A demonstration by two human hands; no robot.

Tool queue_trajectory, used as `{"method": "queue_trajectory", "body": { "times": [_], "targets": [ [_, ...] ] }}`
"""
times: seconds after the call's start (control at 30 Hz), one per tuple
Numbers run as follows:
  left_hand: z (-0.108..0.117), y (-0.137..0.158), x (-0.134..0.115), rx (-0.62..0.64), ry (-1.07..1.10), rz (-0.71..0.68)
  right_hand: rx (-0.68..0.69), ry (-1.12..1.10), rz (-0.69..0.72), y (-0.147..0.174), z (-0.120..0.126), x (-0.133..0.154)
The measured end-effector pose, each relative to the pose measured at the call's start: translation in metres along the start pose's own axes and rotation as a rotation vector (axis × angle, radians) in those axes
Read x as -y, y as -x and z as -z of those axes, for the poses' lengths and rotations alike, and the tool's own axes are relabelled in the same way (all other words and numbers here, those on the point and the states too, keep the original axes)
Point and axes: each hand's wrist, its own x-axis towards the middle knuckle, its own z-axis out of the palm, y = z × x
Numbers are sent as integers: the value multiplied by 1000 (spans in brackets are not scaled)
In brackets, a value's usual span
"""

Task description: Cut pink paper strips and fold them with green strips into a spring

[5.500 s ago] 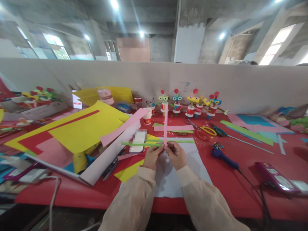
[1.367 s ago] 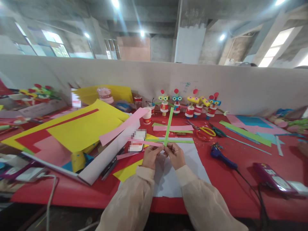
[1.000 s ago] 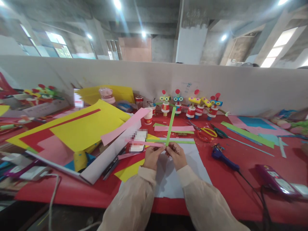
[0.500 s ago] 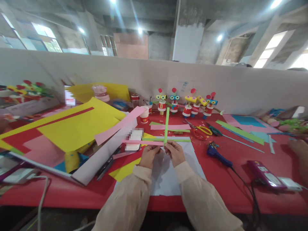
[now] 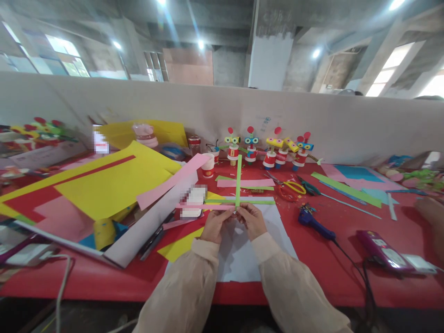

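Note:
Above white paper (image 5: 243,263), two paper strips meet at a right angle between my fingertips. My left hand (image 5: 213,226) pinches the end of a pink paper strip (image 5: 204,206) that stretches to the left. With closed fingertips, my right hand (image 5: 253,222) grips the lower end of a light green paper strip (image 5: 238,178), which points up and away. My fingers partly hide the overlap of the strips. Another green strip (image 5: 265,202) lies behind my hands. A white phone-like object (image 5: 194,201), partly blurred, is beyond the pink strip.
Right of the paper lie a blue glue gun (image 5: 315,223), yellow-handled scissors (image 5: 294,187) and a purple device (image 5: 383,252). Several paper-cup figures (image 5: 233,151) stand by the partition. Yellow sheets (image 5: 118,180) cover the left side. Another person's hand (image 5: 430,212) is at the right edge.
The upright green strip has shifted slightly left and stands straighter over the pink one. Both hands keep nearly the same place and grip.

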Motion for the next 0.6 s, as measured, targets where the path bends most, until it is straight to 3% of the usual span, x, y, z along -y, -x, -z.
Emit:
{"method": "queue_trajectory", "body": {
  "times": [0.2,0.4,0.6],
  "targets": [
    [2,-1,0,-40,-65,-71,3,123,96,3,-2,-3],
    [2,-1,-1,-4,-123,-96,7,165,133,3,-1,-2],
    [1,0,-3,-45,-3,-59,60,187,210,6,-2,-3]
  ]
}}
